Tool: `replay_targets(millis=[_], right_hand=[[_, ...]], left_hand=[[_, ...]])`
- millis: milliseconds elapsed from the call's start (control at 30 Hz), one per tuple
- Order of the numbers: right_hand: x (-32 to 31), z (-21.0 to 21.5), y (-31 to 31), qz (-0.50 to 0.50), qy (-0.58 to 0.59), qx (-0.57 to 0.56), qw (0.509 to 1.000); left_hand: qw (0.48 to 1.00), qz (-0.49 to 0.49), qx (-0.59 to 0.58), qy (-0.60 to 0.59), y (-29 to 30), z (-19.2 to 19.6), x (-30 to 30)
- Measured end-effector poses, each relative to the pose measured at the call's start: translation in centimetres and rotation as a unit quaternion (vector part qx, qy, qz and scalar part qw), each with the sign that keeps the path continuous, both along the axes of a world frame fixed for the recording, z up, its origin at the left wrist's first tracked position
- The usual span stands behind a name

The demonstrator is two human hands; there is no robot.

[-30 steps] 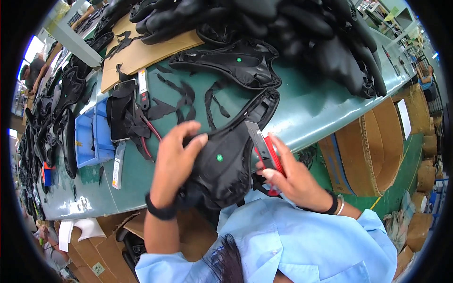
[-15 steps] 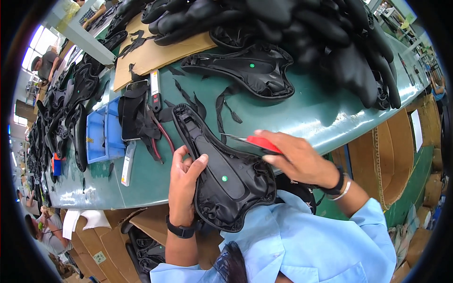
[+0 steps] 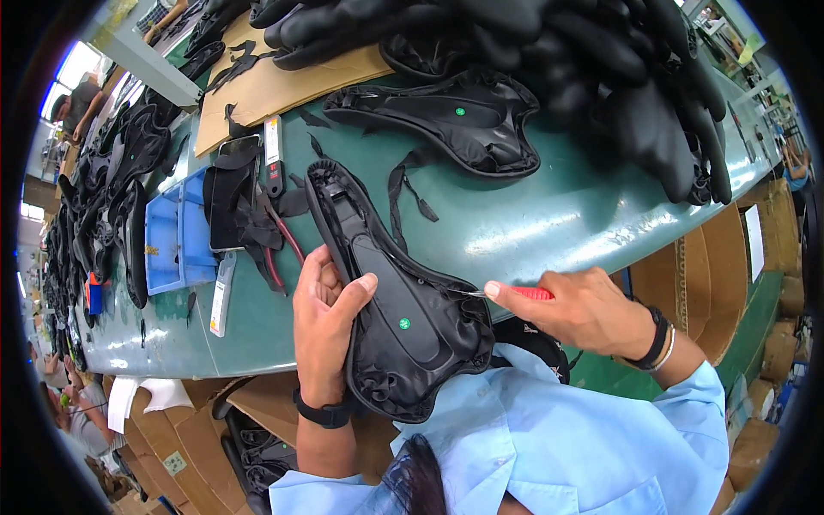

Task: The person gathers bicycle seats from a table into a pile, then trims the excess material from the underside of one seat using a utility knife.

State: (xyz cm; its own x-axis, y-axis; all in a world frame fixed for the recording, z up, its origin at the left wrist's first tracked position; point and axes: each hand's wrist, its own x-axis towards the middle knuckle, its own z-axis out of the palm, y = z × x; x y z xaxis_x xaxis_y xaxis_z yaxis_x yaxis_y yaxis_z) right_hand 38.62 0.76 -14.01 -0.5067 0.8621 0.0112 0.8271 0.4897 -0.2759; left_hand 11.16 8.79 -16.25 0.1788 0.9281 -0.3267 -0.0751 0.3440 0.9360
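Note:
A black bicycle saddle (image 3: 395, 279) is held underside up, with its narrow nose pointing away from me and a green round sticker on its base. My left hand (image 3: 328, 318) grips its left edge, thumb on top and fingers curled beneath. In my right hand (image 3: 592, 313) is a red-handled knife (image 3: 534, 293), its thin blade touching the saddle's right rim, where the cover is gathered. The blade's very tip is hard to make out. Farther off on the table lies another upturned saddle (image 3: 438, 116), beside black cover strips (image 3: 399, 193).
Saddles are heaped (image 3: 584, 86) at the back right and piled (image 3: 112, 163) at the left. On the green table (image 3: 515, 232) are a blue bin (image 3: 176, 245), red-handled pliers (image 3: 279, 249), blade packs (image 3: 223, 296) and a cardboard sheet (image 3: 300, 86). Cartons (image 3: 717, 283) stand at the right.
My right hand has moved right and slightly down, bringing the knife from over the saddle's middle edge to its wide end's right rim. My left hand keeps its grip.

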Motion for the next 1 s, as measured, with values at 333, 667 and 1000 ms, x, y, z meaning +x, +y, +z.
replay_targets(millis=[333,667,1000], right_hand=[[-2.5,-1.2,0.6,-0.097,0.356,0.035,0.929],[-3.7,-1.5,5.6,-0.192,0.407,-0.178,0.875],[-4.9,-0.1,6.6,-0.090,0.383,-0.143,0.908]], left_hand=[[0.999,0.044,0.022,-0.002,-1.8,0.3,0.2],[0.980,0.174,0.099,0.002,-4.1,-1.7,-0.1],[0.756,-0.219,0.436,0.437,-0.4,0.9,4.6]])
